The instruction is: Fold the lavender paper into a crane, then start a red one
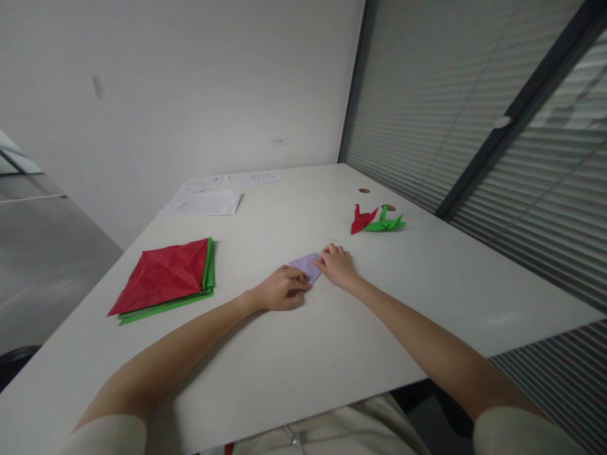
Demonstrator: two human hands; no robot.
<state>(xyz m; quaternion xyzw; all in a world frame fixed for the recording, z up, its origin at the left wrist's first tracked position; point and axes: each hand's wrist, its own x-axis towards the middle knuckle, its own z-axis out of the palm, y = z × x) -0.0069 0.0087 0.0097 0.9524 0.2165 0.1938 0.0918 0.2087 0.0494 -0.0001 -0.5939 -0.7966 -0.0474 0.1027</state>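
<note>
A small folded piece of lilac origami paper [306, 266] lies on the white table between my two hands. My left hand [284, 287] is closed at its lower left edge, thumb and fingers together on the paper. At the right corner, my right hand [337, 264] pinches the paper with bent fingers. Parts of both edges are hidden under my fingertips.
A stack of red and green creased paper sheets [165, 276] sits at the left. Two folded paper cranes, one red [363, 219] and one green [386, 222], stand at the back right. Printed sheets [206, 203] lie at the far left, near the wall.
</note>
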